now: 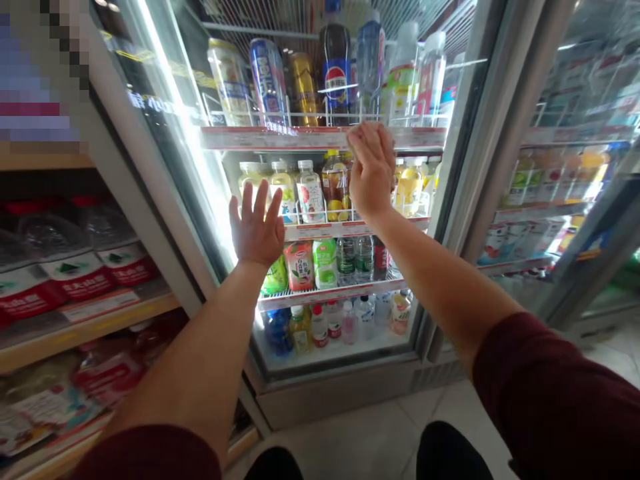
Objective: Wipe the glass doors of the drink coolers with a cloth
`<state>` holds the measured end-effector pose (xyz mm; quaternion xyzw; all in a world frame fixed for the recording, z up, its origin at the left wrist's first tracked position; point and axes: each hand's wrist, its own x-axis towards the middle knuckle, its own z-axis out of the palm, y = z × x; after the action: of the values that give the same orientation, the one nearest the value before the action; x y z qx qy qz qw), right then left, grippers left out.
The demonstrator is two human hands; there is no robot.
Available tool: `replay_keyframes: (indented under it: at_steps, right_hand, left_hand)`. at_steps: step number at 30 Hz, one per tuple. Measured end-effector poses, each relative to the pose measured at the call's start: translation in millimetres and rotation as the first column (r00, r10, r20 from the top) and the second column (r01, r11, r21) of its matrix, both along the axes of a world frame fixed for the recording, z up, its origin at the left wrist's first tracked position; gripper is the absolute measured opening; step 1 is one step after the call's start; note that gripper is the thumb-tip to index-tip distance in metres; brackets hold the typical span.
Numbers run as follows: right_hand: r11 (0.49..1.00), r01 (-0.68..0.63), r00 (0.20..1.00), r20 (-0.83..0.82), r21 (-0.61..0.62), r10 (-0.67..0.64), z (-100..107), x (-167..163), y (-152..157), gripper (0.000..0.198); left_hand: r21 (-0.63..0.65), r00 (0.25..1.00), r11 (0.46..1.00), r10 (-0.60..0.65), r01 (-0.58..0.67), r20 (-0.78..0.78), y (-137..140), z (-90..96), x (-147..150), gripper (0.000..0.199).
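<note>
My left hand (257,227) is hanging open, fingers spread, with nothing showing in it. It is partly covering the pale bottles (289,190) beyond it in the fridge (345,410); I cannot tell whether it is touching anything. My right hand (373,167) is hanging higher, overlapping the top rail (280,138), fingers close together and partly bent; its inner side is lying out of sight, so I cannot tell what it is touching or gripping. It is hiding whatever is standing directly behind it, with the tea bottle (335,183) showing just to its left. Above that hand, leftward, the cola (336,67) is standing, its top reaching the edge of my view. My right forearm (440,280) is blocking part of the lower bottles (364,260). Right of it, the next fridge (560,173) is blurring.
</note>
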<state>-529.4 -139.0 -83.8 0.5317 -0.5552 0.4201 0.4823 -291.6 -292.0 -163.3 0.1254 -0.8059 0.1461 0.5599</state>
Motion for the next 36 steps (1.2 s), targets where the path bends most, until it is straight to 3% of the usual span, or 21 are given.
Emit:
replay_keyframes:
  at_steps: [3, 5, 9, 11, 14, 17, 21, 23, 25, 27, 28, 30, 33, 34, 36]
  right_hand:
    - [0.984, 0.031, 0.988, -0.155, 0.174, -0.003, -10.4, 15.2, 0.6, 0.057]
    - [0.974, 0.058, 0.98, -0.197, 0.22, -0.014, -17.2, 18.8, 4.3, 0.058]
    - [0.995, 0.099, 0.995, 0.01, -0.022, -0.098, -28.7, 7.5, 10.7, 0.056]
    - [0.993, 0.103, 0.994, 0.048, -0.049, -0.101, -45.8, 7.9, 15.3, 0.053]
    - [0.98, 0.027, 0.983, -0.184, 0.199, 0.01, -78.6, 20.1, 27.5, 0.049]
    - [0.922, 0.017, 0.948, -0.3, 0.387, 0.108, -89.8, 27.4, 38.8, 0.049]
    - [0.982, 0.07, 0.997, -0.033, 0.178, -0.065, -80.3, 26.2, 38.6, 0.054]
    - [0.987, 0.061, 0.997, 0.028, 0.15, -0.066, -85.8, 29.5, 35.8, 0.056]
    - [0.951, 0.003, 0.997, -0.074, 0.309, 0.021, -98.0, 34.5, 35.6, 0.058]
    - [0.862, -0.025, 0.966, -0.208, 0.506, 0.15, -107.4, 36.5, 38.3, 0.057]
    - [0.839, -0.023, 0.956, -0.235, 0.543, 0.178, -108.7, 35.3, 40.0, 0.057]
    - [0.891, -0.015, 0.976, -0.187, 0.454, 0.112, -104.7, 29.2, 42.9, 0.058]
    - [0.984, 0.036, 0.999, 0.0, 0.176, -0.036, -97.0, 18.5, 45.2, 0.061]
    - [0.988, 0.046, 0.999, 0.016, 0.145, -0.049, -97.7, 16.4, 46.1, 0.062]
    - [0.974, 0.034, 0.998, -0.068, 0.225, -0.019, -105.0, 14.4, 49.1, 0.06]
  left_hand:
    - [-0.001, 1.0, 1.0, -0.01, 0.01, 0.004, -0.5, -0.2, 0.4, 0.07]
    - [0.005, 1.0, 1.0, -0.015, 0.015, 0.011, -0.6, 0.1, 0.8, 0.07]
    - [0.027, 0.999, 0.999, -0.023, 0.022, 0.022, 0.5, 0.8, 1.1, 0.07]
    - [0.041, 0.999, 0.999, -0.034, 0.033, 0.02, 1.1, 1.0, 1.1, 0.069]
    - [0.037, 0.999, 0.999, -0.036, 0.036, 0.012, 0.5, 0.7, 1.0, 0.069]
    - [0.005, 1.0, 1.0, -0.01, 0.01, 0.02, -1.5, 0.0, 0.8, 0.071]
    - [0.012, 1.0, 1.0, -0.01, 0.01, 0.011, -2.5, -0.4, 0.4, 0.072]
    - [0.026, 1.0, 0.999, -0.021, 0.021, 0.008, -1.7, -0.2, 0.3, 0.071]
    - [0.032, 1.0, 0.999, -0.024, 0.024, 0.011, -0.8, 0.2, 0.4, 0.071]
    - [0.027, 1.0, 0.999, -0.021, 0.02, 0.015, -0.3, 0.5, 0.5, 0.072]
    - [0.022, 1.0, 1.0, -0.019, 0.018, 0.015, -0.2, 0.5, 0.5, 0.073]
    - [0.019, 1.0, 1.0, -0.02, 0.02, 0.01, -0.3, 0.5, 0.4, 0.074]
    - [0.015, 1.0, 1.0, -0.021, 0.021, 0.002, -0.9, 0.2, 0.2, 0.074]
    - [0.014, 1.0, 1.0, -0.019, 0.019, -0.001, -1.2, 0.1, 0.1, 0.075]
    - [0.005, 1.0, 1.0, -0.013, 0.013, -0.003, -1.7, 0.0, 0.0, 0.076]
